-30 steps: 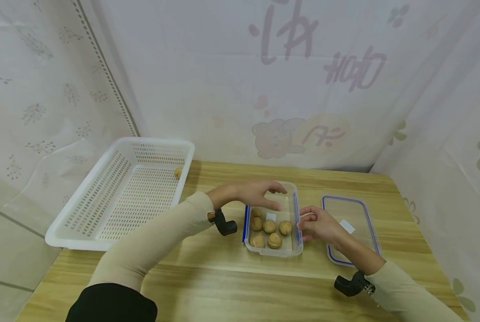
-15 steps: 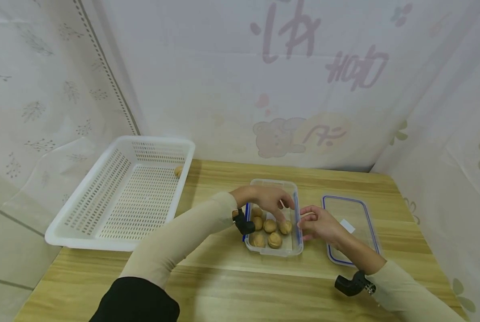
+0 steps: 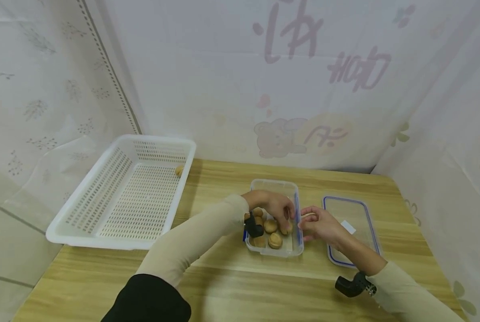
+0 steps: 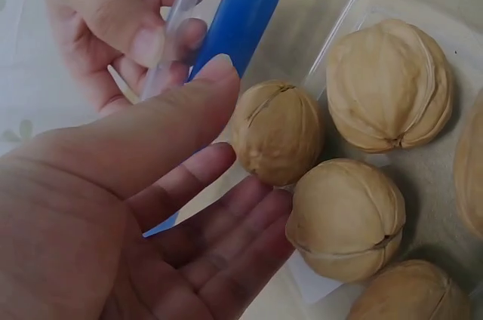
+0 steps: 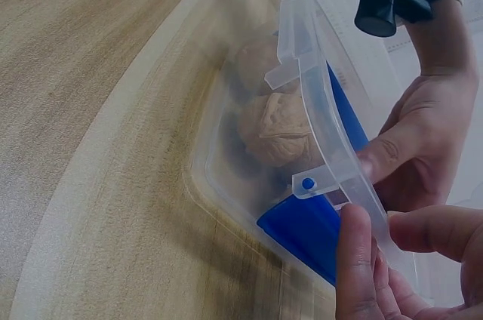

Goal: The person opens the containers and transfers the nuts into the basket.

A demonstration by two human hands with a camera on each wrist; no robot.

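Observation:
In the head view, a clear food container (image 3: 280, 252) with blue side clips stands on the table, several walnuts inside. My left hand (image 3: 278, 206) reaches down into it near its right wall. Thumb and fingers pinch a walnut (image 4: 278, 133), as the left wrist view shows. Another walnut (image 4: 343, 218) lies against the left fingertips. My right hand (image 3: 322, 228) grips the container's right wall (image 5: 324, 101), thumb and fingertips at the rim beside a blue clip (image 5: 306, 233). Part of the walnuts is hidden under the left wrist and its black camera.
A white perforated basket (image 3: 59, 232) stands at the left, one walnut (image 3: 179, 170) by its right wall. To the right of the container, a clear lid (image 3: 348, 208) with a blue seal lies on the wooden table (image 3: 240, 290), partly under the right forearm. A patterned curtain (image 3: 224, 80) hangs behind.
My left hand has moved right and down into the container, and its fingers have closed on the walnut near the right wall. The right hand stays at the container's wall.

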